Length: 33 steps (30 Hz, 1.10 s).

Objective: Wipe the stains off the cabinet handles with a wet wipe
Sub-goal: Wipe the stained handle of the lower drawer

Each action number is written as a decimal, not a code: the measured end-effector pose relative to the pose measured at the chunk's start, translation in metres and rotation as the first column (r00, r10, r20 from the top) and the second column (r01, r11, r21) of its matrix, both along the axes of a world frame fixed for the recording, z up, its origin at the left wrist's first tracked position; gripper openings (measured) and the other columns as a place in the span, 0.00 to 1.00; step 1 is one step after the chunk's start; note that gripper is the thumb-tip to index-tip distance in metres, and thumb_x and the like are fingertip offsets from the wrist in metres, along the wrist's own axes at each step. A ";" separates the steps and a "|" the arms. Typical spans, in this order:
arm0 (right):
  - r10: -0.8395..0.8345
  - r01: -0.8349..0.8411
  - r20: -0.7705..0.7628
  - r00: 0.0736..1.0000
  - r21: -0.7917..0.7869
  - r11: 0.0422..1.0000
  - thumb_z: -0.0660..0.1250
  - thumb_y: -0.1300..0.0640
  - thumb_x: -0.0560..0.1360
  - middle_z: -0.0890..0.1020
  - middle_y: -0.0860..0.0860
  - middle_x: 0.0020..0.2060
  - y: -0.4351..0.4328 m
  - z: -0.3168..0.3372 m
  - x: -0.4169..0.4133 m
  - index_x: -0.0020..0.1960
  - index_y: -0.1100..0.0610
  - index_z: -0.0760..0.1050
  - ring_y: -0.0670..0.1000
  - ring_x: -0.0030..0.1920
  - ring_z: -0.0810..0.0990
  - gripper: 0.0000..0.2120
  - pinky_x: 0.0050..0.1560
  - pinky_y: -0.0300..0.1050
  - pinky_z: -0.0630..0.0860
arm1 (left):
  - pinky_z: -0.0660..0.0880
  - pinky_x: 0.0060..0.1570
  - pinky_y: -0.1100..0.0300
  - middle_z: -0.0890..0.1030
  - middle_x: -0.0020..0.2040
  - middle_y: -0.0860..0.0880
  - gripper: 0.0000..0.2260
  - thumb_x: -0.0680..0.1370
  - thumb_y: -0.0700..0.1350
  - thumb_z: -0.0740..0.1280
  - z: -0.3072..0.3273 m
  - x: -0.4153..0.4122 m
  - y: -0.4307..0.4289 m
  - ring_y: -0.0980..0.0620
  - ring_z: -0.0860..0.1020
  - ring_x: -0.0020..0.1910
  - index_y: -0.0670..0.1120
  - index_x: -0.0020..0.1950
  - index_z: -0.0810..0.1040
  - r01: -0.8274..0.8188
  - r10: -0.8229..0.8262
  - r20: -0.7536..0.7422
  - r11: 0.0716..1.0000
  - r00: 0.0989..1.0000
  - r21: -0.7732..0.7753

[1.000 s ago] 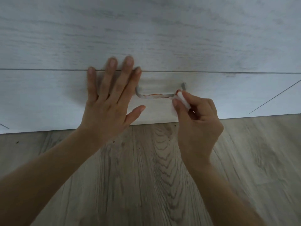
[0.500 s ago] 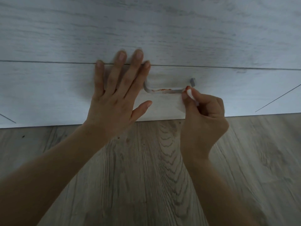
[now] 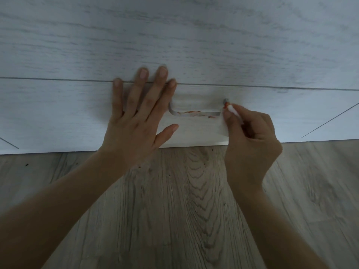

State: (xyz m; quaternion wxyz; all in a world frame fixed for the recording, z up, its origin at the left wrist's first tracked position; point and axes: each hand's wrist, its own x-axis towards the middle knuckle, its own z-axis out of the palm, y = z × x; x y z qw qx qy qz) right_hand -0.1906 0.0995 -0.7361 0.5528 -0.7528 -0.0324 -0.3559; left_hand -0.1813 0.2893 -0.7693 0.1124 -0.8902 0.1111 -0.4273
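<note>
A metal handle [image 3: 196,113] sits on the white wood-grain drawer front [image 3: 58,113], with orange-red stains along its bar. My left hand [image 3: 136,121] lies flat on the drawer front, fingers spread, just left of the handle and covering its left end. My right hand [image 3: 250,136] pinches a folded white wet wipe [image 3: 233,111] and presses it against the handle's right end, where the wipe shows a red smear. Most of the wipe is hidden inside my fingers.
Above the drawer front runs a seam, with another white panel [image 3: 174,35] over it. The grey wood-look floor [image 3: 184,210] lies below the cabinet's bottom edge. Thin diagonal lines cross the cabinet front at far left and far right.
My right hand with the wipe has slid a little right along the bar to its right end, leaving more of the stained bar showing. My left hand stays flat on the drawer.
</note>
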 end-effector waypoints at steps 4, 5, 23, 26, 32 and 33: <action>0.013 -0.015 -0.024 1.000 -0.083 0.996 0.70 0.60 0.73 0.77 0.46 0.40 0.004 0.006 -0.003 0.52 0.53 0.80 0.37 0.40 0.75 0.09 0.41 0.27 0.71 | 0.44 0.70 0.39 0.54 0.75 0.43 0.32 0.82 0.60 0.53 0.000 0.000 -0.001 0.40 0.51 0.72 0.43 0.78 0.49 0.000 0.000 0.009 1.000 1.000 0.008; 0.020 -0.024 -0.040 0.999 -0.097 0.995 0.70 0.60 0.73 0.77 0.46 0.40 0.004 0.007 -0.004 0.52 0.53 0.80 0.37 0.40 0.75 0.08 0.41 0.27 0.70 | 0.44 0.70 0.39 0.54 0.75 0.42 0.32 0.82 0.60 0.53 0.000 0.000 -0.001 0.40 0.51 0.72 0.43 0.78 0.50 -0.001 0.001 0.010 1.000 1.000 0.013; 0.030 -0.020 -0.228 0.973 0.047 0.999 0.69 0.52 0.74 0.76 0.42 0.42 0.011 0.018 -0.007 0.52 0.47 0.81 0.41 0.39 0.76 0.07 0.41 0.28 0.71 | 0.44 0.72 0.42 0.53 0.76 0.45 0.31 0.82 0.60 0.50 0.001 -0.002 0.005 0.44 0.48 0.74 0.44 0.78 0.48 0.000 0.000 0.003 0.999 1.000 0.038; 0.034 -0.017 -0.251 0.967 0.072 0.997 0.69 0.52 0.74 0.77 0.42 0.43 0.013 0.017 -0.011 0.53 0.48 0.81 0.41 0.41 0.78 0.08 0.43 0.27 0.73 | 0.44 0.72 0.42 0.53 0.76 0.45 0.31 0.82 0.60 0.51 0.001 -0.001 0.005 0.44 0.48 0.74 0.45 0.78 0.48 0.005 -0.006 0.008 0.999 1.000 0.037; -0.001 0.020 -0.142 0.990 0.132 0.991 0.72 0.57 0.72 0.79 0.46 0.44 0.012 0.029 -0.010 0.49 0.45 0.79 0.42 0.44 0.80 0.09 0.43 0.26 0.73 | 0.44 0.72 0.43 0.54 0.76 0.45 0.31 0.82 0.61 0.51 0.000 0.000 0.005 0.44 0.48 0.74 0.45 0.78 0.49 -0.001 0.000 0.032 0.999 0.999 0.041; 0.000 0.019 -0.143 0.990 0.130 0.991 0.72 0.57 0.72 0.79 0.45 0.44 0.011 0.029 -0.010 0.49 0.45 0.79 0.41 0.44 0.80 0.10 0.43 0.26 0.73 | 0.44 0.72 0.43 0.54 0.76 0.45 0.31 0.82 0.61 0.52 0.000 0.000 0.005 0.44 0.48 0.74 0.45 0.78 0.49 -0.002 0.001 0.034 0.999 0.999 0.042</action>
